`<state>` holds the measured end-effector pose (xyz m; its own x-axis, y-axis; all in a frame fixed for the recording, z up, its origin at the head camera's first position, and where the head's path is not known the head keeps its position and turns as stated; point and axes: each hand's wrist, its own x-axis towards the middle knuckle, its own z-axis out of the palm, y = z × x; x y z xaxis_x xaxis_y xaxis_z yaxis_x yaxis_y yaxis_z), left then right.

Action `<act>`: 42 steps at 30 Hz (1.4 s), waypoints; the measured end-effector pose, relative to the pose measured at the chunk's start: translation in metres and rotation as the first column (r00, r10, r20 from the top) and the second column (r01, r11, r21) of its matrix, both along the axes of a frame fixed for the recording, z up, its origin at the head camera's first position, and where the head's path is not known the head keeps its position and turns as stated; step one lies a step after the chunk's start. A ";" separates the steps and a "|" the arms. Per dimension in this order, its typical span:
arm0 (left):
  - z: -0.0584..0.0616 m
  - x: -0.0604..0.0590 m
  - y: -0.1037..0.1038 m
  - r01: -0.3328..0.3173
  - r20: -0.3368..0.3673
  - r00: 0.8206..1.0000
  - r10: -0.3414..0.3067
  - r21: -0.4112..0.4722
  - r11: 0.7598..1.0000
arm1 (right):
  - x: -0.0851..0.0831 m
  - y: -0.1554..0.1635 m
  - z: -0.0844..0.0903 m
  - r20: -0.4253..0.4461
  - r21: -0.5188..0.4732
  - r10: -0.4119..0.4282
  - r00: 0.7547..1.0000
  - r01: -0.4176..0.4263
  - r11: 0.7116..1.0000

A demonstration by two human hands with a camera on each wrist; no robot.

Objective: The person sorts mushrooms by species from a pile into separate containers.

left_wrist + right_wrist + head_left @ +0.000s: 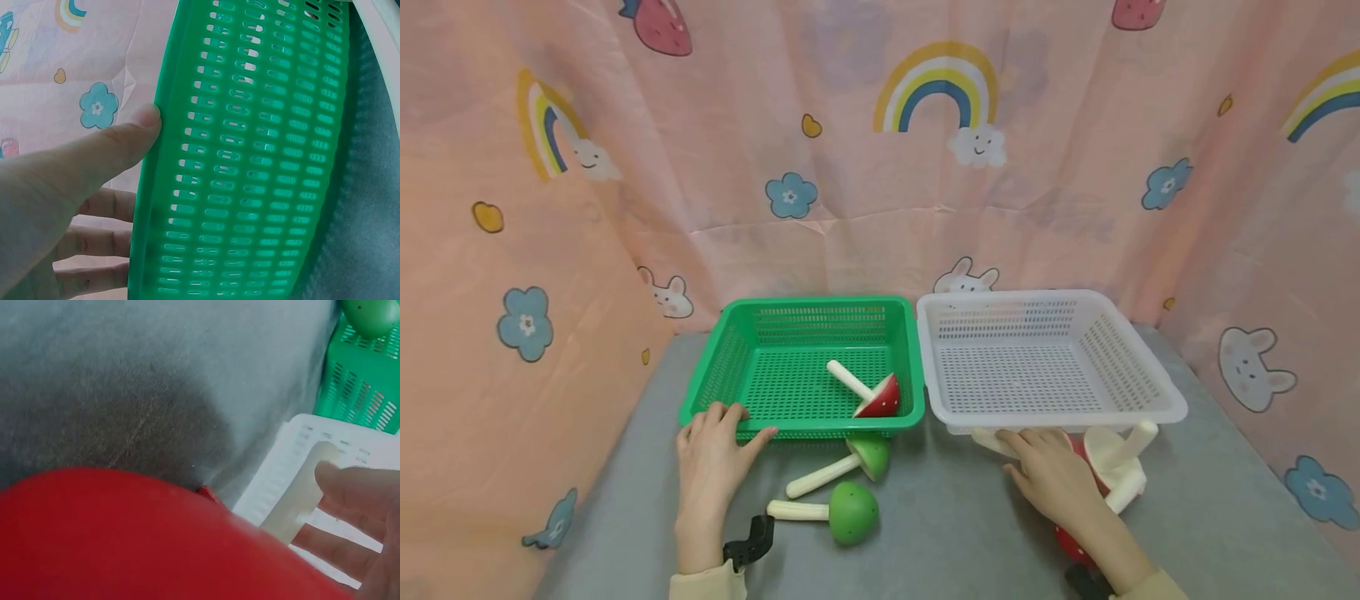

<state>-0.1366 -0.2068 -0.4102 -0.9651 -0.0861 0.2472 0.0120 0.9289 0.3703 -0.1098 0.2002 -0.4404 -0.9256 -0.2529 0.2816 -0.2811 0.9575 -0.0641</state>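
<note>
My left hand (733, 425) rests on the front left corner of the green basket (820, 427), thumb (112, 150) against its rim (153, 187). Inside lies a red-capped toy mushroom (880, 400). Two green-capped mushrooms (853, 510) (871, 454) lie on the table in front of it. My right hand (1011, 454) lies flat over a pile of red mushrooms (1071, 546) before the white basket (1150, 414), which holds nothing. Its fingers (350, 487) touch a cream stem (294, 506) at the basket's edge; a red cap (125, 537) fills the right wrist view.
The baskets stand side by side on a grey table (955, 517), walled on three sides by pink patterned cloth (865, 208). A mushroom with its pale underside up (1108, 454) lies right of my right hand. A black wrist mount (748, 542) sits by the left sleeve.
</note>
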 end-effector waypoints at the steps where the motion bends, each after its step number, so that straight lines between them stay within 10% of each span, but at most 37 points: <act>1: 0.000 0.000 0.000 0.000 0.000 1.000 0.000 0.001 1.000 | -0.001 0.000 -0.001 -0.006 0.004 0.002 1.000 -0.002 1.000; 23: 0.000 0.000 0.002 -0.001 -0.011 1.000 0.001 0.004 1.000 | 0.002 0.012 -0.006 -0.240 -0.037 0.144 0.960 -0.158 0.987; 42: 0.001 0.001 0.002 -0.003 -0.011 1.000 0.003 0.010 1.000 | 0.020 0.001 0.024 -0.221 -0.111 0.200 0.955 -0.228 0.967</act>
<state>-0.1352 -0.2051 -0.4089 -0.9621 -0.0919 0.2569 0.0131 0.9250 0.3798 -0.0902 0.2008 -0.4164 -0.7722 -0.3853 0.5053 -0.4989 0.8601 -0.1065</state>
